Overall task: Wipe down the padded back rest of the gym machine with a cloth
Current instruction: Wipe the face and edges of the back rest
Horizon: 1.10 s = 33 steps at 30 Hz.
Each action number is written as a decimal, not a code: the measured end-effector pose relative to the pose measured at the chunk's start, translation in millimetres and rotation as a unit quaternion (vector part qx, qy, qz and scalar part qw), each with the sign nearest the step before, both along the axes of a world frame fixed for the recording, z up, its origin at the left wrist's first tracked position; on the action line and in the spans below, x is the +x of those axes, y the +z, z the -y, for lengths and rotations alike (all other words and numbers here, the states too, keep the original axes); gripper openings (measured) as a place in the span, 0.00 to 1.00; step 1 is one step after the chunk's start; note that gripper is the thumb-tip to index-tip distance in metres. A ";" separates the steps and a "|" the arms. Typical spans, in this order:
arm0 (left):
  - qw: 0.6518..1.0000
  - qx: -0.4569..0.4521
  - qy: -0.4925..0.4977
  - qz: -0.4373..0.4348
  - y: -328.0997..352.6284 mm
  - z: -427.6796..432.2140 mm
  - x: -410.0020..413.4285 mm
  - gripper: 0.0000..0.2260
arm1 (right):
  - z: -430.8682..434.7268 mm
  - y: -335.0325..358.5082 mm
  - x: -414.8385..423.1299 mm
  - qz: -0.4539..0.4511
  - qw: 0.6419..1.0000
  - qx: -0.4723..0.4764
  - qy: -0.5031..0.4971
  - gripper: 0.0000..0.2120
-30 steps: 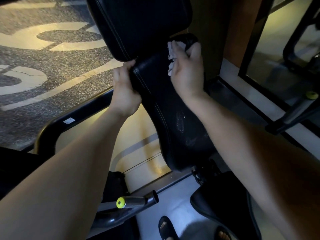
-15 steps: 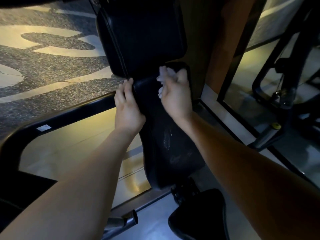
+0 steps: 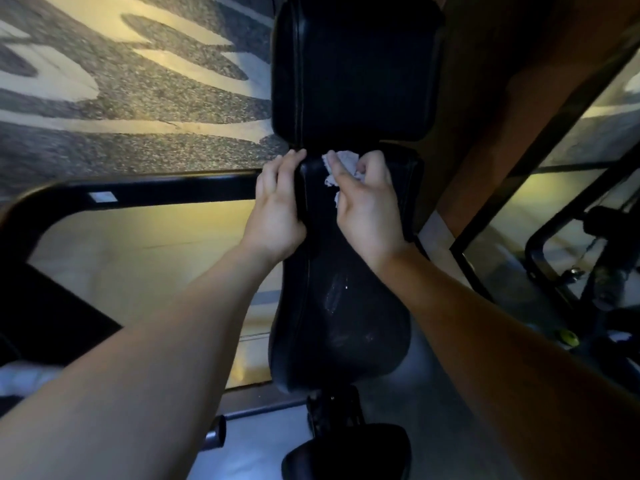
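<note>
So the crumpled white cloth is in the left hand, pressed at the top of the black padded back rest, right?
No: the head view shows the crumpled white cloth in the right hand, pressed at the top of the black padded back rest. The left hand only rests on the pad's left edge.

**Speckled floor around the machine**

Left of the back rest (image 3: 346, 323) spreads a dark speckled floor (image 3: 138, 140) painted with broad pale shapes (image 3: 194, 67). A black frame tube (image 3: 156, 188) runs in front of it up to the back rest's left edge. Below the back rest the floor is smooth grey. Right of it stands another black machine frame (image 3: 550, 258).
</note>
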<state>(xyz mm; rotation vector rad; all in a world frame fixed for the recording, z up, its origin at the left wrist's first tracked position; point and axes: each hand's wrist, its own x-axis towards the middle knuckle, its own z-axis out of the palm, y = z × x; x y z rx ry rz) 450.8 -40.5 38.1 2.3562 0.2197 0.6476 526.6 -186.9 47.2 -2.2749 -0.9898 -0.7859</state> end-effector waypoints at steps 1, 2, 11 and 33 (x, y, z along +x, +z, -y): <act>1.000 -0.007 0.000 0.002 -0.5 1.1 0.4 0.41 | -0.3 -0.8 0.6 0.005 1.000 0.000 0.012 0.25; 1.000 -0.012 0.001 0.005 -1.7 2.3 1.1 0.40 | -0.8 -2.7 0.3 0.010 1.000 -0.002 0.026 0.25; 0.966 -0.214 0.076 0.122 -29.9 29.4 -12.0 0.34 | 1.5 -25.3 7.7 0.047 0.995 -0.039 0.083 0.31; 0.968 -0.199 0.150 -0.013 -226.6 49.0 -45.4 0.31 | 39.8 -170.6 -27.1 0.217 0.958 -0.146 0.116 0.33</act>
